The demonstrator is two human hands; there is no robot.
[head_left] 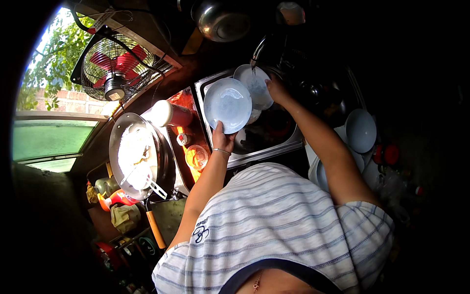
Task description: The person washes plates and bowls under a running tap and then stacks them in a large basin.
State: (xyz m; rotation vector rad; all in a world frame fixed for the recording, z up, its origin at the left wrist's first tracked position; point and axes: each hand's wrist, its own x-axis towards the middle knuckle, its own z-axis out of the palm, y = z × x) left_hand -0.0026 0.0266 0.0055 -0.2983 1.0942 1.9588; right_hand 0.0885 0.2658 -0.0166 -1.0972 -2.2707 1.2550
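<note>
My left hand grips the near edge of a pale plate, which is tilted above the left part of the sink. A second pale plate is held by its right edge in my right hand, partly behind the first. Above that second plate curves the faucet, and a stream of water seems to fall onto it. The fingers beneath both plates are hidden. Deeper in the basin lie dark, shadowed items that I cannot make out.
Left of the sink stand a white-and-red container and an orange-lit cup. Farther left is a large pan with an orange handle and a slotted spatula. A fan sits by the window. More pale dishes stand at right.
</note>
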